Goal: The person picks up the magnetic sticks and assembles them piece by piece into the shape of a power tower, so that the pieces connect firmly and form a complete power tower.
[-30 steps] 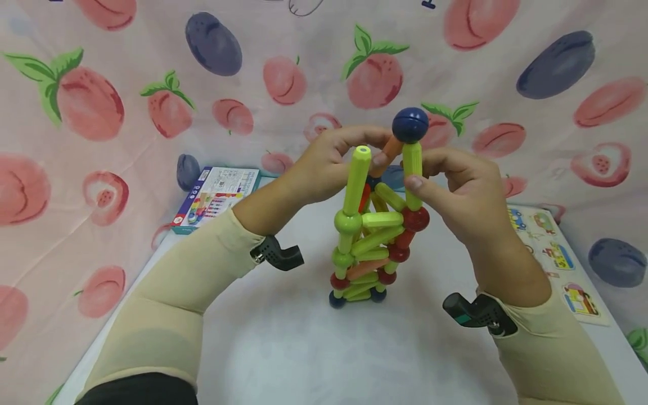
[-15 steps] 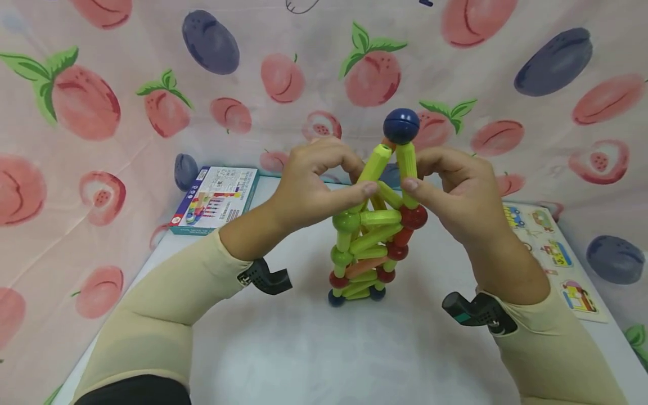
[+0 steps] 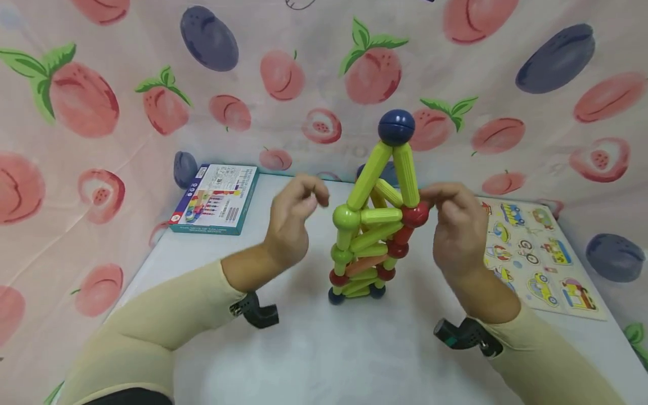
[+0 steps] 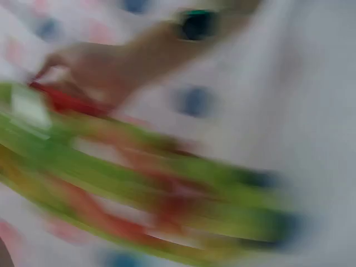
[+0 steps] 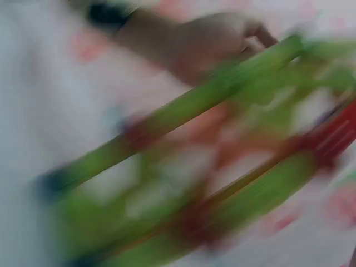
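A tall tower of magnetic sticks and balls (image 3: 377, 215) stands upright on the white table, mostly lime green with red and orange parts. Two slanting green sticks (image 3: 369, 175) meet under a dark blue ball (image 3: 396, 127) at its peak. My left hand (image 3: 290, 222) hovers left of the tower, apart from it, fingers loosely bent and holding nothing. Beside the upper red ball (image 3: 415, 215) is my right hand (image 3: 459, 233), its fingertips close to that ball; whether they touch it I cannot tell. Both wrist views are blurred and show the tower slanted.
A flat toy box (image 3: 215, 198) lies at the back left of the table. On the right lies a picture board (image 3: 547, 259) with vehicle drawings. A fruit-print cloth (image 3: 314, 73) hangs behind the table.
My left hand swung the left green stick in under the blue ball, let go and drew back left. My right hand released the right stick and moved slightly down and outward.
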The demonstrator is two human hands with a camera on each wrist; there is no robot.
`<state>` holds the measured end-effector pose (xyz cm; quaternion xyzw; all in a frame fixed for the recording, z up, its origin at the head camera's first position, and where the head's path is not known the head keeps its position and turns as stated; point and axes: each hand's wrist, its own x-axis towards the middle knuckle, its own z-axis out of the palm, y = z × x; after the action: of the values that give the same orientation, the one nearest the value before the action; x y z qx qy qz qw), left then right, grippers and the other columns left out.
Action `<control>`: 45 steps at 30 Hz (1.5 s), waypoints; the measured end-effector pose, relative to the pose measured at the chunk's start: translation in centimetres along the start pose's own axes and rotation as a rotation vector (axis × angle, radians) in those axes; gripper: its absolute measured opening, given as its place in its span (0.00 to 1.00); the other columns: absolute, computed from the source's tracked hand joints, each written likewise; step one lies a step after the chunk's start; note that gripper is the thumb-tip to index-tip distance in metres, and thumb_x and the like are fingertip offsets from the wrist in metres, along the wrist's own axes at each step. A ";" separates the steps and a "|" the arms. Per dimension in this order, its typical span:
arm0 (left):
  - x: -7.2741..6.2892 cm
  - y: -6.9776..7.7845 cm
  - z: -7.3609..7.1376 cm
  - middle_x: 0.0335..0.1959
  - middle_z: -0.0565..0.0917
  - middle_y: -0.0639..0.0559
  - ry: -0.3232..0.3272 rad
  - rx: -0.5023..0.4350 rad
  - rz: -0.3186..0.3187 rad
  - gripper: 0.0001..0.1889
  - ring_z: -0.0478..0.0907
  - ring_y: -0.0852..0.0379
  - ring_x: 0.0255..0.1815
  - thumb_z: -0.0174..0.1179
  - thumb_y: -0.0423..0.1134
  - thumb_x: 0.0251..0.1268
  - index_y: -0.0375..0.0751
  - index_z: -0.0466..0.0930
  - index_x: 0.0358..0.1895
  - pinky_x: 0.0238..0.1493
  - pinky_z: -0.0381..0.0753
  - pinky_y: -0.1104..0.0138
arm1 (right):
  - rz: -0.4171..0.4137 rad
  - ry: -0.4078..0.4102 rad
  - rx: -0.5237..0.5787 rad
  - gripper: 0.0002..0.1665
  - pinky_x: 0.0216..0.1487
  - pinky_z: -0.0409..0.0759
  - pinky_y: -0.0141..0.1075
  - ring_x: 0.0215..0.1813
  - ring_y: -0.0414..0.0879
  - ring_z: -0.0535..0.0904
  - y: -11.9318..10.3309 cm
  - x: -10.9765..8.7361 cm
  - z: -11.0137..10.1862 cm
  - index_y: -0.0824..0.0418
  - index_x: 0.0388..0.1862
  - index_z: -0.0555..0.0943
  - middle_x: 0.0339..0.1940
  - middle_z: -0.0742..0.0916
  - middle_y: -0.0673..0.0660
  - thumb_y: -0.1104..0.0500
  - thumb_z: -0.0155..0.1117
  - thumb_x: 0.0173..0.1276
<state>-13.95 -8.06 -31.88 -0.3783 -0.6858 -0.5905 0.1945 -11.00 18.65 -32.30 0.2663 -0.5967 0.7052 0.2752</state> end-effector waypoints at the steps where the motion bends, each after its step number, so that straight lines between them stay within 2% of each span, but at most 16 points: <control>1: -2.2 -1.0 0.0 0.40 0.82 0.41 -0.018 0.021 -0.089 0.14 0.78 0.46 0.46 0.46 0.35 0.66 0.30 0.78 0.44 0.54 0.76 0.53 | 0.066 0.021 -0.032 0.19 0.52 0.77 0.37 0.44 0.48 0.81 1.1 -1.8 -0.4 0.72 0.46 0.85 0.41 0.88 0.57 0.71 0.45 0.71; 3: -6.6 -2.7 0.1 0.42 0.84 0.48 -0.122 0.144 -0.276 0.13 0.78 0.51 0.48 0.52 0.35 0.62 0.36 0.79 0.47 0.57 0.73 0.52 | 0.253 -0.019 -0.204 0.21 0.57 0.77 0.40 0.49 0.48 0.80 2.8 -5.6 -1.4 0.68 0.49 0.84 0.44 0.87 0.55 0.74 0.46 0.67; 5: -10.3 -3.8 0.2 0.44 0.85 0.56 -0.285 0.320 -0.412 0.15 0.78 0.56 0.52 0.60 0.37 0.61 0.42 0.82 0.51 0.60 0.70 0.51 | 0.448 -0.166 -0.439 0.23 0.62 0.77 0.45 0.56 0.49 0.81 4.0 -9.0 -2.2 0.65 0.56 0.82 0.50 0.88 0.54 0.73 0.52 0.65; 6: -11.7 -4.2 0.4 0.45 0.86 0.59 -0.354 0.400 -0.445 0.15 0.78 0.57 0.53 0.64 0.41 0.62 0.45 0.83 0.52 0.60 0.69 0.50 | 0.513 -0.255 -0.553 0.23 0.65 0.77 0.50 0.60 0.50 0.81 4.4 -10.2 -2.5 0.64 0.60 0.82 0.53 0.88 0.54 0.70 0.57 0.66; 8: -13.7 -4.7 0.9 0.45 0.87 0.63 -0.453 0.524 -0.464 0.19 0.77 0.58 0.55 0.73 0.49 0.61 0.50 0.86 0.53 0.58 0.66 0.50 | 0.532 -0.406 -0.694 0.30 0.67 0.75 0.59 0.65 0.55 0.81 5.1 -12.1 -2.8 0.62 0.67 0.81 0.59 0.88 0.56 0.65 0.66 0.64; 9: -14.2 -4.8 1.1 0.45 0.86 0.64 -0.471 0.565 -0.459 0.20 0.77 0.59 0.55 0.75 0.53 0.60 0.51 0.87 0.53 0.57 0.65 0.51 | 0.522 -0.455 -0.740 0.33 0.68 0.74 0.62 0.67 0.57 0.81 5.4 -12.7 -2.8 0.61 0.69 0.80 0.62 0.88 0.56 0.62 0.70 0.63; 11: -14.6 -5.1 1.7 0.44 0.86 0.64 -0.470 0.620 -0.433 0.22 0.75 0.58 0.56 0.78 0.58 0.58 0.53 0.89 0.52 0.55 0.63 0.51 | 0.470 -0.493 -0.800 0.35 0.66 0.75 0.62 0.66 0.57 0.82 5.7 -13.4 -2.6 0.59 0.70 0.81 0.63 0.88 0.55 0.59 0.76 0.62; 14: -14.3 -5.4 2.4 0.41 0.84 0.63 -0.457 0.655 -0.408 0.21 0.75 0.56 0.59 0.80 0.58 0.57 0.52 0.89 0.48 0.61 0.64 0.46 | 0.399 -0.481 -0.843 0.35 0.64 0.75 0.60 0.64 0.56 0.83 6.2 -13.4 -2.3 0.60 0.67 0.83 0.61 0.89 0.55 0.60 0.80 0.60; 17: -13.5 -6.0 2.6 0.42 0.85 0.59 -0.474 0.680 -0.387 0.21 0.75 0.50 0.66 0.80 0.56 0.57 0.49 0.88 0.47 0.72 0.58 0.32 | 0.414 -0.470 -0.863 0.33 0.72 0.67 0.64 0.66 0.58 0.83 6.9 -12.9 -2.2 0.62 0.66 0.83 0.60 0.90 0.57 0.60 0.80 0.60; 20: -12.4 -7.1 2.9 0.48 0.88 0.54 -0.500 0.717 -0.363 0.21 0.74 0.45 0.71 0.78 0.55 0.61 0.47 0.88 0.49 0.72 0.48 0.21 | 0.472 -0.456 -0.864 0.33 0.78 0.53 0.71 0.70 0.61 0.81 7.6 -12.0 -2.4 0.64 0.67 0.83 0.60 0.90 0.60 0.60 0.79 0.62; 22: -11.6 -8.2 3.1 0.51 0.88 0.53 -0.515 0.749 -0.350 0.22 0.73 0.45 0.72 0.76 0.56 0.64 0.47 0.88 0.52 0.72 0.46 0.20 | 0.510 -0.439 -0.868 0.32 0.78 0.46 0.74 0.70 0.62 0.80 8.3 -11.3 -2.6 0.64 0.67 0.83 0.59 0.90 0.61 0.59 0.79 0.63; 27: -9.2 -10.6 3.6 0.55 0.87 0.52 -0.539 0.766 -0.375 0.22 0.72 0.45 0.72 0.72 0.56 0.69 0.47 0.87 0.58 0.72 0.44 0.20 | 0.566 -0.388 -0.902 0.32 0.76 0.44 0.77 0.68 0.64 0.81 10.1 -9.6 -3.4 0.66 0.66 0.82 0.56 0.90 0.64 0.57 0.78 0.65; 34: -6.5 -13.3 4.4 0.54 0.85 0.52 -0.549 0.770 -0.398 0.22 0.72 0.46 0.70 0.69 0.56 0.73 0.46 0.86 0.61 0.72 0.43 0.20 | 0.565 -0.316 -0.919 0.29 0.77 0.39 0.77 0.68 0.67 0.80 12.8 -7.7 -4.4 0.69 0.64 0.82 0.55 0.90 0.67 0.56 0.75 0.68; 40: -5.9 -14.4 4.9 0.56 0.87 0.52 -0.538 0.707 -0.431 0.22 0.76 0.49 0.67 0.70 0.54 0.72 0.46 0.87 0.61 0.72 0.43 0.20 | 0.584 -0.293 -0.932 0.31 0.79 0.41 0.73 0.71 0.67 0.77 13.9 -7.8 -5.2 0.70 0.65 0.81 0.61 0.87 0.69 0.54 0.74 0.69; 43: -5.8 -14.4 4.8 0.60 0.86 0.51 -0.551 0.712 -0.435 0.29 0.76 0.49 0.69 0.70 0.58 0.70 0.46 0.84 0.67 0.73 0.43 0.21 | 0.628 -0.268 -0.886 0.35 0.82 0.38 0.68 0.76 0.65 0.73 13.8 -7.9 -5.6 0.68 0.70 0.78 0.66 0.85 0.68 0.53 0.72 0.69; 45: -5.6 -14.2 4.4 0.65 0.84 0.50 -0.577 0.746 -0.427 0.36 0.74 0.49 0.72 0.69 0.63 0.69 0.45 0.78 0.73 0.74 0.45 0.22 | 0.670 -0.259 -0.810 0.37 0.83 0.38 0.65 0.80 0.63 0.68 13.4 -7.6 -5.7 0.65 0.75 0.73 0.72 0.81 0.66 0.53 0.69 0.71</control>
<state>-20.20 -5.76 -46.28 -0.2822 -0.9374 -0.2039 -0.0059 -15.36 21.96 -47.87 0.0190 -0.9020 0.4294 0.0400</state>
